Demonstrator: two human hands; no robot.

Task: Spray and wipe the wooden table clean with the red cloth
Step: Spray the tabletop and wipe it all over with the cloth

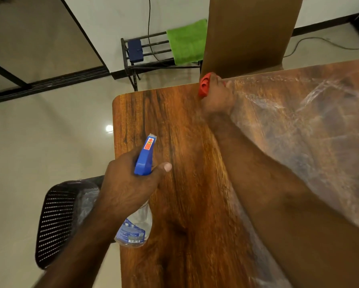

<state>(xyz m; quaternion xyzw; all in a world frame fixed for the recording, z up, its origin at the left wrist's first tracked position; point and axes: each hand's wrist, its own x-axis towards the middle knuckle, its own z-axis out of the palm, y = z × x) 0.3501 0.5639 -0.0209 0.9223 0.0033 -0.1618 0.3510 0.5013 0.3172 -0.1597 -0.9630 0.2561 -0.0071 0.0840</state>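
Head view: left hand (pixel 128 183) grips spray bottle (pixel 145 156), right hand (pixel 217 97) seemingly clutches red cloth (pixel 204 85) on wooden table (pixel 187 204).

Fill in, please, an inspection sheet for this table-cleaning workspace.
Surface: wooden table, streaky film across its right part.
Job's things: spray bottle and red cloth, both in hand.
Clutter: nothing seen.
Hands: left hand grips the spray bottle; right hand holds the red cloth at the far edge.
Cables: wall cable hanging down; floor cable far right.
Surroundings: rack with green towel; black mesh bin.
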